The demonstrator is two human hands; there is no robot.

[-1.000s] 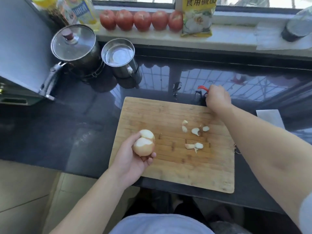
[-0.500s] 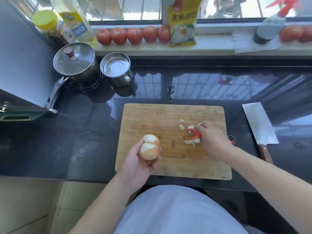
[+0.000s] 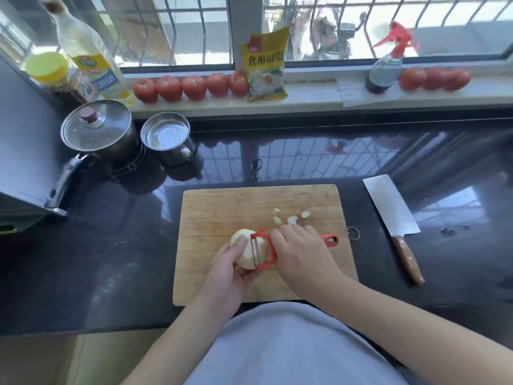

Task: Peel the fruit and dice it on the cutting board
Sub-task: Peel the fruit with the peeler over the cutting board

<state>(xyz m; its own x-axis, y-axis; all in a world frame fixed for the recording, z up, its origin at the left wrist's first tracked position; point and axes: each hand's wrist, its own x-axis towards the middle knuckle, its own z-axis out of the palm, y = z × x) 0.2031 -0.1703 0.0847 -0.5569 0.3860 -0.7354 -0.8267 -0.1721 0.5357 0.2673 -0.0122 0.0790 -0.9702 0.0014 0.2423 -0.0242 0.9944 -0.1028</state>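
Note:
A partly peeled pale fruit (image 3: 248,255) is held above the wooden cutting board (image 3: 222,212) by my left hand (image 3: 227,273), thumb on top. My right hand (image 3: 301,254) grips a red peeler (image 3: 263,250) whose blade lies against the fruit's right side; the handle's end sticks out past my hand at the right. Several peel scraps (image 3: 290,218) lie on the board behind my hands.
A cleaver (image 3: 394,215) with a wooden handle lies on the dark counter right of the board. A lidded pot (image 3: 97,129) and a steel mug (image 3: 166,137) stand at back left. Tomatoes (image 3: 191,86), bottles, a yellow packet (image 3: 266,65) and a spray bottle (image 3: 385,65) line the sill.
My right hand fetched the red peeler from behind the board and brought it to the fruit. My left hand shifted the fruit over the board's middle.

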